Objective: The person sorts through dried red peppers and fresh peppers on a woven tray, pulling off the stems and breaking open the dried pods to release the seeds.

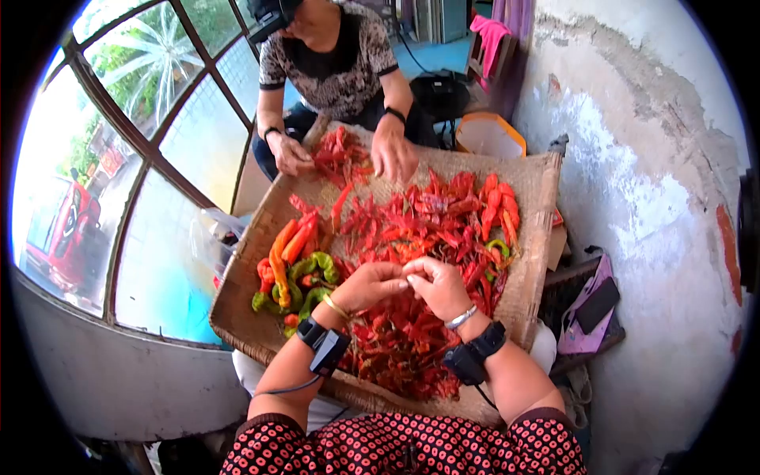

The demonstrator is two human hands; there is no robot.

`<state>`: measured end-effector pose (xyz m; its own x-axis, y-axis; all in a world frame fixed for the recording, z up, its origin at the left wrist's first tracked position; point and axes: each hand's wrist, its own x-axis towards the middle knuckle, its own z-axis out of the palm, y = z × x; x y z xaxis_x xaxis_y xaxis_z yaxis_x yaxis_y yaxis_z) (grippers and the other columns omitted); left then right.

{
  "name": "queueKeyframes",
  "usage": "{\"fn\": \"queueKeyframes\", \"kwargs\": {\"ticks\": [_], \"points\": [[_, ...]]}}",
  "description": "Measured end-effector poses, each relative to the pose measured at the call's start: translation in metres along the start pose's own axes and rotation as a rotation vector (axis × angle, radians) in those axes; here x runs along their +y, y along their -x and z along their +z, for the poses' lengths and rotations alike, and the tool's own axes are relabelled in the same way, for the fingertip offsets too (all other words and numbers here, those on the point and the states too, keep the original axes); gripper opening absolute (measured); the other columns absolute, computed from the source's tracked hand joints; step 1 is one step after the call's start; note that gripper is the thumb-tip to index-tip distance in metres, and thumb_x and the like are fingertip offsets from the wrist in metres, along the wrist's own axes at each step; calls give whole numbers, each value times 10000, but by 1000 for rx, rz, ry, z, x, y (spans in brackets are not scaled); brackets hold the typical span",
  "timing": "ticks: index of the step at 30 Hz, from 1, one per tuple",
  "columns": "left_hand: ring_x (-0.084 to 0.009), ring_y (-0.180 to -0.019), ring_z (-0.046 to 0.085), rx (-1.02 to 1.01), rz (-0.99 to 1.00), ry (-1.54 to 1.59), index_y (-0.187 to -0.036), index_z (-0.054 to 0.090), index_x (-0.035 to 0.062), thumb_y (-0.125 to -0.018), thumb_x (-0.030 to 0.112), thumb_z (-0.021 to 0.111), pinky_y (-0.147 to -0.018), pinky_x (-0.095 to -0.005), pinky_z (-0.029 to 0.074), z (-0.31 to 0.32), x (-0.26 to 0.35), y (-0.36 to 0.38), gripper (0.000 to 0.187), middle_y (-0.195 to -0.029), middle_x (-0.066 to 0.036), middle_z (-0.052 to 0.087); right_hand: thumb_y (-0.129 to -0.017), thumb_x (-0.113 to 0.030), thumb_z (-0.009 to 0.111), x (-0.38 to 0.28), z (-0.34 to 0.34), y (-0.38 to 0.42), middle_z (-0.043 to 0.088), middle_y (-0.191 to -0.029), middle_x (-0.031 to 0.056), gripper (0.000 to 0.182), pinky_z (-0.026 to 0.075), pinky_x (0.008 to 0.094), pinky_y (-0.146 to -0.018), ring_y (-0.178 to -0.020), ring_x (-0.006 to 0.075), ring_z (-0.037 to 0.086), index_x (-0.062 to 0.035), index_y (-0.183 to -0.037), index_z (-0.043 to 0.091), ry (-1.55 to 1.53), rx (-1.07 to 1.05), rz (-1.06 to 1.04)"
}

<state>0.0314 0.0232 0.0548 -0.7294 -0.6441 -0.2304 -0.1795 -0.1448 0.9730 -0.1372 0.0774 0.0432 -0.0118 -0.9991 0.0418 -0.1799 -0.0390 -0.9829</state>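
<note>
My left hand point(370, 285) and my right hand point(438, 289) meet above the middle of a woven basket tray point(522, 293). The fingertips of both are pinched together and touch each other; whatever is between them is too small or hidden to make out. Beneath them lies a wide heap of red chili peppers point(396, 340), many of them wrinkled and dry-looking. To the left of my hands sit green peppers point(315, 269) and orange peppers point(283, 253). Smoother red peppers point(497, 204) lie at the tray's right side.
Across the tray a person point(336, 71) sits with both hands at a smaller pile of red peppers point(342, 150). A paned window point(190, 150) is on the left, a rough plaster wall point(633, 174) on the right. Beside the tray's right edge lies a pink bag point(586, 328) with a phone point(598, 305).
</note>
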Motion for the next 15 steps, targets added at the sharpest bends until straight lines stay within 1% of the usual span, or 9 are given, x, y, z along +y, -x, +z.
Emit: {"fn": "queueKeyframes", "kwargs": {"ticks": [1,3,5,7,9,10,11,14,15], "points": [[-17,-619,458,19,-48,-44,-898,605,30,-847,173,587,-538,-176,388,-7,-3,1,153,-741,55,553,-765,-82,590,-7,-3,0,645,-784,113,180,486,283,-640,-707,175,628,-10,-930,604,-59,-40,94],[-18,-581,470,9,-159,11,-889,610,47,-841,165,591,-508,-169,387,-18,2,3,129,-728,57,556,-792,-77,579,-1,0,0,621,-721,46,149,469,239,-555,-601,89,572,-21,-929,596,112,30,-126],[-18,-564,483,251,-42,-82,-890,620,57,-843,154,584,-501,-164,391,-26,17,5,114,-745,42,581,-759,-123,611,0,-2,1,606,-842,128,233,490,322,-650,-727,226,613,-44,-976,581,369,-11,-210],[-39,-618,509,556,260,239,-985,591,31,-843,117,568,-538,-179,419,-40,13,-4,168,-869,-16,615,-749,-149,617,5,0,3,561,-897,134,301,474,362,-718,-825,270,576,-63,-1030,555,690,-29,-287],[-94,-680,539,1018,527,-81,-1025,561,-7,-815,104,593,-593,-216,450,-47,5,-20,239,-955,-44,598,-734,-160,625,10,3,6,531,-931,127,372,458,396,-753,-889,295,535,-85,-1082,518,788,-71,-303],[-147,-715,555,1091,512,-448,-1046,547,-17,-767,109,639,-638,-253,463,-64,-8,-21,319,-978,-77,583,-721,-154,631,11,5,8,527,-942,125,393,458,397,-751,-895,301,529,-92,-1090,512,869,-135,-276],[-147,-715,555,1088,514,-449,-1046,547,-17,-767,109,639,-638,-253,463,-68,-26,-22,319,-978,-77,583,-709,-148,637,12,6,8,524,-953,122,414,458,397,-750,-901,308,523,-99,-1099,506,950,-200,-246],[-200,-746,581,640,233,-668,-1055,555,39,-711,125,679,-642,-298,474,-45,-36,-13,375,-898,-123,590,-708,-122,613,23,10,7,523,-936,118,366,463,390,-738,-892,300,525,-94,-1059,512,982,-267,-200],[-252,-784,587,565,356,-754,-1005,575,42,-711,147,669,-656,-338,480,-31,-30,-11,327,-901,-130,602,-716,-113,600,27,12,6,525,-925,121,308,464,388,-733,-888,297,530,-85,-1014,526,1013,-275,-206]]}}
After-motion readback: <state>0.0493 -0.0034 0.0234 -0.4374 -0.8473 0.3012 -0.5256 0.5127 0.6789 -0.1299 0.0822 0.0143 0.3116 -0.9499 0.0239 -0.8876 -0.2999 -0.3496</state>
